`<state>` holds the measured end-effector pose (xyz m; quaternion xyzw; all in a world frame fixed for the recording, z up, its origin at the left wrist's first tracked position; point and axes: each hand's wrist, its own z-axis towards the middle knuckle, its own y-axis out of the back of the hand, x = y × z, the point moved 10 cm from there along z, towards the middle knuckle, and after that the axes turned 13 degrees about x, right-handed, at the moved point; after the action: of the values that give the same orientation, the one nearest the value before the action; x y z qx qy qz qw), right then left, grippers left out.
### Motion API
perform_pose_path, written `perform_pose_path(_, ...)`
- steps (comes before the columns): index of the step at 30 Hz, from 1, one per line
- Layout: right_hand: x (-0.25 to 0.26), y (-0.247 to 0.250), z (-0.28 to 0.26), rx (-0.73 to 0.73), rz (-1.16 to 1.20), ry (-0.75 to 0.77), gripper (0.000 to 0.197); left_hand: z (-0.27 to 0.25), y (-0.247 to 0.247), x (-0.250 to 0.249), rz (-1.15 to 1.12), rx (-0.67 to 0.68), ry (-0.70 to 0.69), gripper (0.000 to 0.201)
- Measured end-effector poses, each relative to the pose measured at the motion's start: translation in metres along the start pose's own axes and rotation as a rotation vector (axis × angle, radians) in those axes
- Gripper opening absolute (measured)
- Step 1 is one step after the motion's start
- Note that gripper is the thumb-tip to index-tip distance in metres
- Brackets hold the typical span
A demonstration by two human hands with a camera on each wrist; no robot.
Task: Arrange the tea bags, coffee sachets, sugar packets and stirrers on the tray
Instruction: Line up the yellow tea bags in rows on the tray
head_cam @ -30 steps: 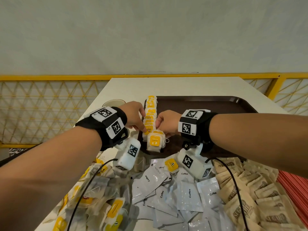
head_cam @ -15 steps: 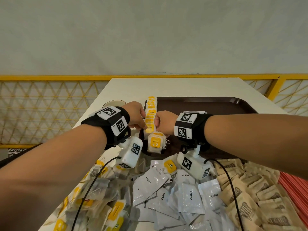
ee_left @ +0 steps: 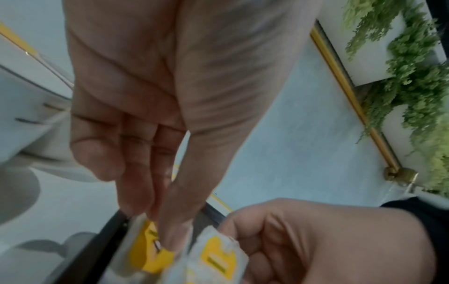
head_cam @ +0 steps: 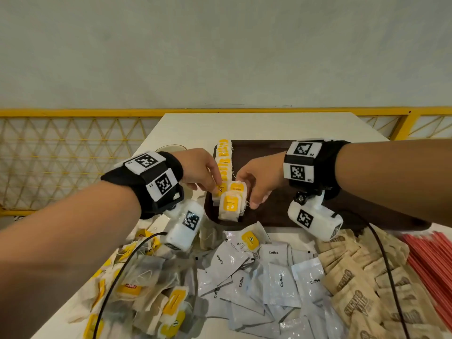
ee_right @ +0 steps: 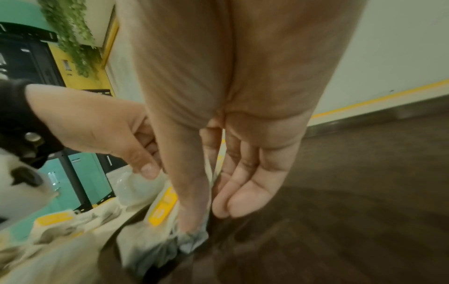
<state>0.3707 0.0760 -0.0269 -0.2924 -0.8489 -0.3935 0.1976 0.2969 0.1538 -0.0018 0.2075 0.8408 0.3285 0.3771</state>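
Note:
A dark brown tray [head_cam: 305,155] lies on the white table. Yellow-tagged tea bags [head_cam: 224,162] stand in a row along its left edge. At the near end of that row, my left hand [head_cam: 216,189] pinches a tea bag by its yellow tag [ee_left: 150,253] between thumb and fingertips. My right hand [head_cam: 247,199] pinches the last tea bags [head_cam: 231,204] from the right side. In the right wrist view its thumb [ee_right: 192,211] and fingers [ee_right: 238,201] close on a bag's edge. Both hands nearly touch.
Loose tea bags [head_cam: 137,289] pile at the near left, white coffee sachets [head_cam: 269,277] in the middle, brown sugar packets [head_cam: 354,277] to the right, red stirrers [head_cam: 435,265] at the far right. A round cup rim [head_cam: 171,148] sits left of the tray. Black cables trail from both wrists.
Both hands slid toward the near end of the row. The right wrist swung out to the right, and the last bags now stand slightly apart from the row.

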Motion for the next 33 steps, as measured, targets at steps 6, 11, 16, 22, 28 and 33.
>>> perform_pose_path(6, 0.006, -0.012, 0.01, -0.052, 0.059, 0.06, 0.031, 0.005, -0.018, -0.003, 0.221, 0.018, 0.047, 0.027)
perform_pose_path(11, 0.013, -0.008, 0.011, -0.098, 0.183, 0.081, 0.028, 0.008, -0.01, -0.001, 0.117, -0.022, 0.049, 0.011)
perform_pose_path(16, 0.006, -0.007, 0.013, -0.162, 0.263, 0.061, 0.012, 0.002, -0.005, 0.006, -0.058, 0.039, 0.088, 0.012)
perform_pose_path(22, -0.004, -0.01, 0.012, -0.167, 0.394, 0.015, 0.029, 0.005, -0.007, 0.002, -0.007, 0.01, 0.029, 0.011)
perform_pose_path(28, -0.002, -0.01, 0.002, -0.18, 0.35, 0.002, 0.01, 0.006, -0.006, 0.003, 0.06, 0.004, 0.04, 0.01)
perform_pose_path(33, 0.003, -0.016, 0.002, -0.109, 0.268, 0.041, 0.028, 0.006, -0.002, 0.004, 0.067, -0.014, 0.042, 0.007)
